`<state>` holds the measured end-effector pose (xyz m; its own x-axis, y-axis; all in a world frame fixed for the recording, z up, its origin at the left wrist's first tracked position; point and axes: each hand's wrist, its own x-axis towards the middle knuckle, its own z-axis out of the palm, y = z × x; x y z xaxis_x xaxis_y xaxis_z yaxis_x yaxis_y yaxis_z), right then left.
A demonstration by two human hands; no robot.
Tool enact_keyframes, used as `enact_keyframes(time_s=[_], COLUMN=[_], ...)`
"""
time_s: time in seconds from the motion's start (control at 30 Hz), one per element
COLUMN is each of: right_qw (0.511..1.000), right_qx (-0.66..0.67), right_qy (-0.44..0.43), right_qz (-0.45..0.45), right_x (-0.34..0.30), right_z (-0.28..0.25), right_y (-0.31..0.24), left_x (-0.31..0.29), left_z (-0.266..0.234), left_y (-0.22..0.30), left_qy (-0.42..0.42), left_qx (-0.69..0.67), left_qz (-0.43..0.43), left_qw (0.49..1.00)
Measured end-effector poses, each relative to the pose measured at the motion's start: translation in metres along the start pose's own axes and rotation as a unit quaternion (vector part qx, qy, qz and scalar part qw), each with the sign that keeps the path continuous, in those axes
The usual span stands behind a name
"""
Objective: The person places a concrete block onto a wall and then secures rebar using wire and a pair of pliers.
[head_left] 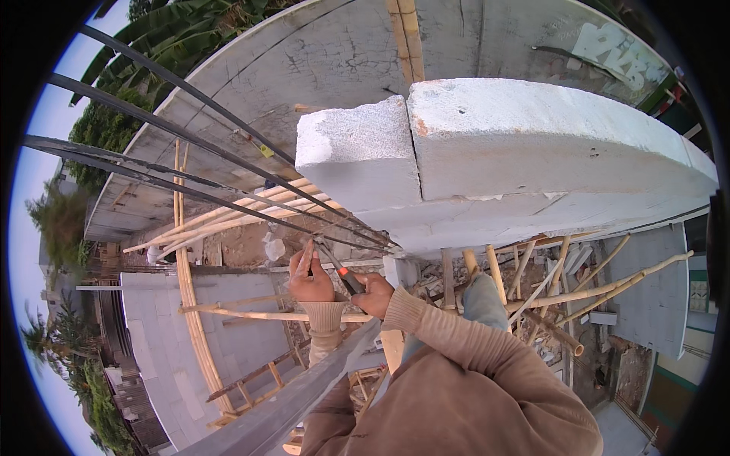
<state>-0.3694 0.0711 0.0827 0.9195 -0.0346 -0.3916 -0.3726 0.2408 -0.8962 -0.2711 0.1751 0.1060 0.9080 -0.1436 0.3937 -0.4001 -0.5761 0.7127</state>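
Note:
My right hand (372, 295) is closed around the dark, red-banded handle of what look like pincers (332, 258). Their metal end points up and left, close to the lower ends of several steel reinforcing bars (304, 186). Beside the tool, my left hand (310, 280) has its fingers stretched upward near the bars. Any thin wire at its fingertips is too small to make out. The bars slant from the upper left down to the foot of a white block wall (487, 178), just beyond my hands.
Bamboo scaffold poles (196, 319) stand at the left, with more poles (585, 292) at the right. A grey, blurred beam (304, 380) crosses close below my left forearm. Rubble lies far below. A tall grey wall (319, 61) curves behind the blocks.

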Motion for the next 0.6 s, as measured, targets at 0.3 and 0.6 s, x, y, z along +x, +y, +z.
enact_keyframes(time_s=[0.3,0.6], right_qw=[0.989,0.967], right_qx=[-0.055,-0.151], right_qy=[0.032,0.067], right_qz=[-0.131,-0.193], right_x=[0.016,0.028], right_z=[0.014,0.01], right_y=[0.022,0.036], left_x=[-0.004,0.017], left_z=[0.006,0.009], left_y=[-0.008,-0.033], left_qy=[0.025,-0.2], left_qx=[-0.014,-0.138], left_qz=[0.002,-0.247], left_qw=[1.0,0.938])
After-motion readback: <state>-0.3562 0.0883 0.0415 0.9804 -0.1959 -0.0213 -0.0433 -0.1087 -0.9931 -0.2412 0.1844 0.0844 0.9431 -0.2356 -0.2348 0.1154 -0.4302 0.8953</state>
